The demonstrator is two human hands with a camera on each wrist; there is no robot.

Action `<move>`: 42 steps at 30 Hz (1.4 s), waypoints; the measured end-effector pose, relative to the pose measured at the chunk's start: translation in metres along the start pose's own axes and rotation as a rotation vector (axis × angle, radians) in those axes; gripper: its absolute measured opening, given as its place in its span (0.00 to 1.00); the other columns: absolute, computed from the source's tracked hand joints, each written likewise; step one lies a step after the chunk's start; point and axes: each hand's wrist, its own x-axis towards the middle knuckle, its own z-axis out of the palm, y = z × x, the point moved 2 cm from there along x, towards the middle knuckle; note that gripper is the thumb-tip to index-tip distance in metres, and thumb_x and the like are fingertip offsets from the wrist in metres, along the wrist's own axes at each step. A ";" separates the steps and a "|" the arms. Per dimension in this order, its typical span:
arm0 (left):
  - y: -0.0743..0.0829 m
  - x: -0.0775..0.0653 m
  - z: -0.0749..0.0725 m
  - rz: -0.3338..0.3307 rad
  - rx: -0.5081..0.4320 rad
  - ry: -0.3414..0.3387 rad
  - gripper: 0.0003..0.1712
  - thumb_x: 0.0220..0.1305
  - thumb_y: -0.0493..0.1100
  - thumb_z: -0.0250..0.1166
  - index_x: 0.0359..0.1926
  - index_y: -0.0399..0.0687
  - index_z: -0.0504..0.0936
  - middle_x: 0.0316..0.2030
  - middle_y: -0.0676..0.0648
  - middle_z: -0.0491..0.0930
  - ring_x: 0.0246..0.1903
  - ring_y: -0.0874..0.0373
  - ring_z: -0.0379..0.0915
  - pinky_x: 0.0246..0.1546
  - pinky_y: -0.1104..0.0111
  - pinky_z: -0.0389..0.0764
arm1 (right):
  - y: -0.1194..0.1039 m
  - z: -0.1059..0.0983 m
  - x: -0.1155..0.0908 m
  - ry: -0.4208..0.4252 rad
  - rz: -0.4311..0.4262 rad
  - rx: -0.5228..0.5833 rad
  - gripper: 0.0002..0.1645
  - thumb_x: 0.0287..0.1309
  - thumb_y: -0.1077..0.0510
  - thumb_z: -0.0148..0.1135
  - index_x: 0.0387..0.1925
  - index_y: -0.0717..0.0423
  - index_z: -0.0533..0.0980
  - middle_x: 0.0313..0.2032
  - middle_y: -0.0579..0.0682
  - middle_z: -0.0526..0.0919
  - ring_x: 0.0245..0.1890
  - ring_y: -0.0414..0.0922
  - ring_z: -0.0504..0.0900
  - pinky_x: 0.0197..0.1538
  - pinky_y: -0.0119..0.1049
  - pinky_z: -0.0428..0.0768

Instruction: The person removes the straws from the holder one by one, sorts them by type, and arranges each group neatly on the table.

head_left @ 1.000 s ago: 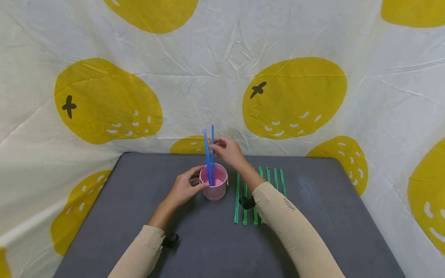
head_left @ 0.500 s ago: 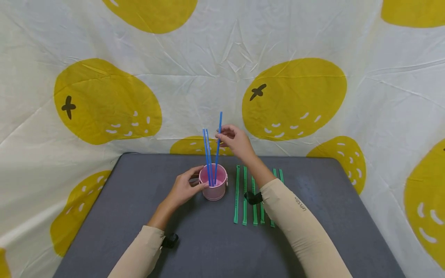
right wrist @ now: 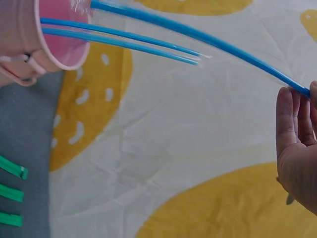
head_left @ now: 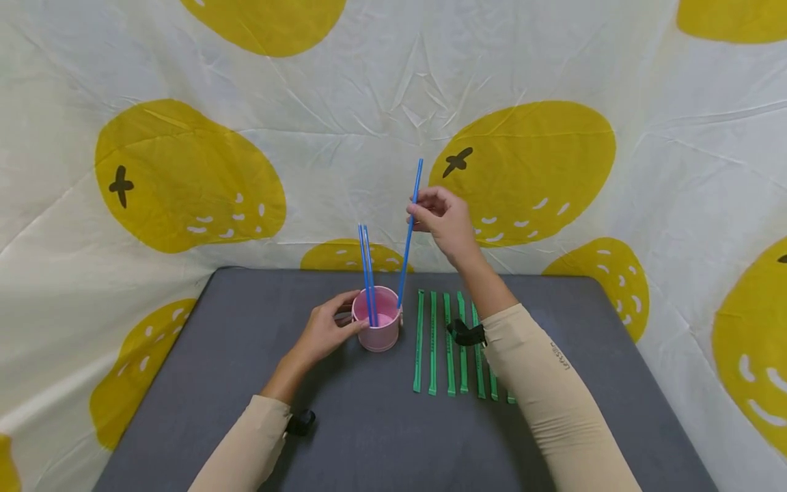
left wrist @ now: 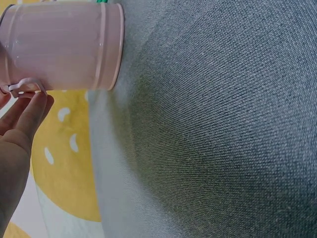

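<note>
A small pink bucket (head_left: 379, 339) stands upright on the dark grey table. My left hand (head_left: 327, 332) holds it from the left, thumb at the front of the rim; the left wrist view shows fingertips by its handle (left wrist: 28, 83). Two blue straws (head_left: 367, 273) lean inside the bucket, their tops sticking well above it. Up to the right, my right hand (head_left: 450, 222) pinches another blue straw (head_left: 408, 249) above its middle. This straw slants, and its lower end overlaps the bucket's right rim in the head view. In the right wrist view, the pinched straw (right wrist: 198, 35) extends from the fingertips toward the bucket.
Several long green strips (head_left: 433, 342) lie side by side on the table (head_left: 246, 342), right of the bucket. My right forearm passes over some of them. A white cloth (head_left: 356, 171) printed with yellow fruit hangs behind and beside the table.
My right hand has moved up and to the right, drawing one blue straw upward from among the others in the bucket. The left hand and bucket have stayed in place.
</note>
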 end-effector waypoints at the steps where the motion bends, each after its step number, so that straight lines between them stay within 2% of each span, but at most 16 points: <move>1: 0.000 0.000 0.000 -0.004 0.003 -0.001 0.38 0.58 0.45 0.79 0.68 0.44 0.77 0.59 0.39 0.83 0.57 0.43 0.83 0.56 0.56 0.86 | -0.003 -0.003 0.000 0.012 -0.007 0.008 0.19 0.66 0.65 0.68 0.52 0.75 0.75 0.33 0.44 0.83 0.31 0.39 0.86 0.39 0.37 0.91; 7: 0.000 0.001 0.000 -0.018 0.009 0.001 0.38 0.58 0.45 0.80 0.68 0.45 0.77 0.59 0.40 0.83 0.57 0.43 0.83 0.55 0.59 0.86 | -0.009 -0.025 -0.001 0.066 -0.003 0.000 0.17 0.64 0.64 0.70 0.50 0.72 0.77 0.32 0.44 0.83 0.29 0.38 0.84 0.35 0.31 0.90; 16: 0.000 0.001 -0.001 -0.013 0.000 -0.010 0.38 0.58 0.45 0.80 0.68 0.45 0.77 0.59 0.38 0.82 0.58 0.40 0.81 0.56 0.57 0.86 | 0.000 -0.066 -0.011 0.108 0.041 -0.038 0.12 0.63 0.62 0.72 0.45 0.62 0.79 0.33 0.44 0.84 0.30 0.38 0.84 0.33 0.29 0.89; 20: 0.000 0.002 0.000 -0.006 -0.005 -0.009 0.38 0.58 0.45 0.80 0.68 0.44 0.77 0.59 0.37 0.82 0.58 0.40 0.81 0.56 0.58 0.86 | 0.009 -0.086 -0.021 0.108 0.087 -0.113 0.18 0.65 0.59 0.71 0.50 0.66 0.77 0.33 0.43 0.83 0.30 0.38 0.85 0.34 0.30 0.89; 27: -0.001 0.002 0.000 -0.005 -0.004 -0.007 0.38 0.58 0.43 0.80 0.68 0.44 0.77 0.59 0.37 0.82 0.57 0.40 0.82 0.56 0.57 0.86 | 0.030 -0.123 -0.043 0.119 0.172 -0.276 0.19 0.69 0.58 0.67 0.53 0.66 0.76 0.35 0.39 0.82 0.33 0.36 0.84 0.36 0.29 0.89; 35: 0.000 0.001 0.000 -0.017 -0.007 -0.007 0.38 0.57 0.42 0.80 0.68 0.45 0.77 0.58 0.39 0.83 0.58 0.43 0.82 0.56 0.54 0.86 | 0.055 -0.157 -0.072 0.126 0.251 -0.394 0.25 0.69 0.53 0.67 0.56 0.70 0.74 0.34 0.37 0.81 0.31 0.32 0.83 0.36 0.27 0.88; 37: 0.000 0.001 0.000 -0.020 -0.006 -0.005 0.38 0.57 0.42 0.80 0.68 0.46 0.77 0.58 0.39 0.83 0.58 0.43 0.82 0.56 0.54 0.86 | 0.062 -0.164 -0.080 0.115 0.272 -0.426 0.25 0.69 0.53 0.68 0.55 0.70 0.75 0.34 0.40 0.82 0.31 0.33 0.84 0.36 0.27 0.88; 42: -0.001 0.002 0.001 -0.020 -0.013 -0.001 0.38 0.57 0.42 0.80 0.68 0.45 0.77 0.59 0.39 0.83 0.58 0.41 0.82 0.56 0.56 0.86 | 0.084 -0.181 -0.100 0.082 0.367 -0.514 0.26 0.70 0.50 0.66 0.54 0.69 0.76 0.39 0.53 0.85 0.32 0.39 0.85 0.36 0.27 0.88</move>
